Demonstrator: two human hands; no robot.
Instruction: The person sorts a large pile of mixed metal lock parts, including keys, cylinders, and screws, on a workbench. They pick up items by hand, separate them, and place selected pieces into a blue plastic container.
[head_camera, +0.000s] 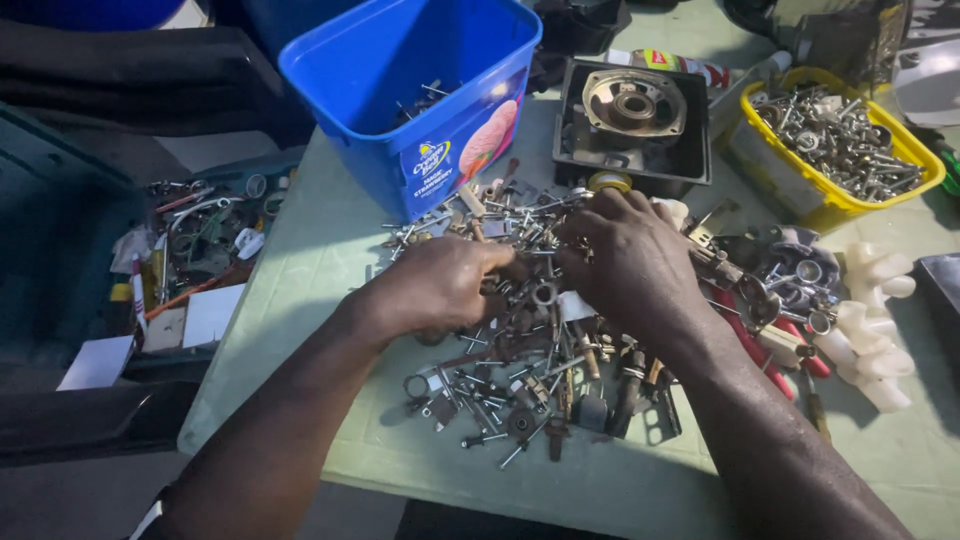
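Observation:
A heap of small metal parts, bolts, screws, washers and brackets, lies spread on a pale green table. My left hand rests palm down on the left side of the heap, fingers curled into the parts. My right hand lies palm down on the middle of the heap, its fingers bent among the bolts. The two hands almost meet at their fingertips. Whether either one pinches a part is hidden under the fingers.
A blue plastic tub with a few screws stands behind the heap. Beside it sits a dark metal housing, then a yellow tray full of bolts. White plastic pieces lie at right. A tool drawer is at left.

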